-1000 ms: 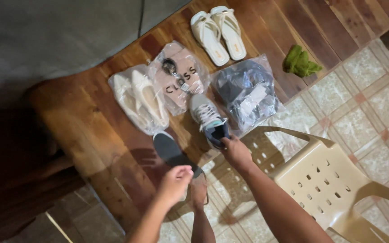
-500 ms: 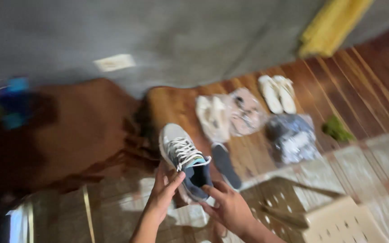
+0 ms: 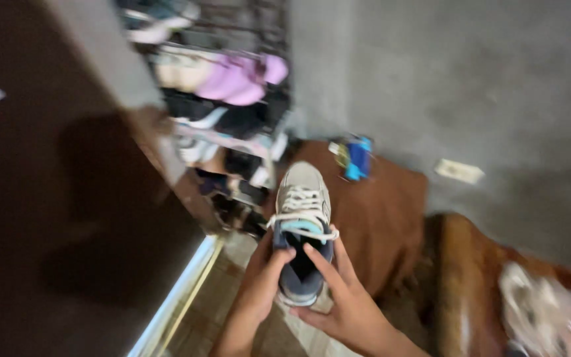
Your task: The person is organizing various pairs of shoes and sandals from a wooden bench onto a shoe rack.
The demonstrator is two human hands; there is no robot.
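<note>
I hold a grey sneaker (image 3: pixel 304 211) with white laces and a dark blue heel in both hands, toe pointing away from me. My left hand (image 3: pixel 264 281) grips its left side at the heel. My right hand (image 3: pixel 338 301) cups the heel from below and the right, with the thumb hooked into the shoe's opening. The view is blurred by motion.
A shoe rack (image 3: pixel 223 112) with several shoes, some pink and some dark, stands ahead at the upper left beside a dark door or panel (image 3: pixel 54 211). A grey wall (image 3: pixel 470 86) fills the right. A wooden bench (image 3: pixel 470 291) with bagged shoes (image 3: pixel 550 311) shows at the lower right.
The view has swung left, away from the wooden bench toward the shoe rack. The sneaker went from the bench into both hands and travels with them.
</note>
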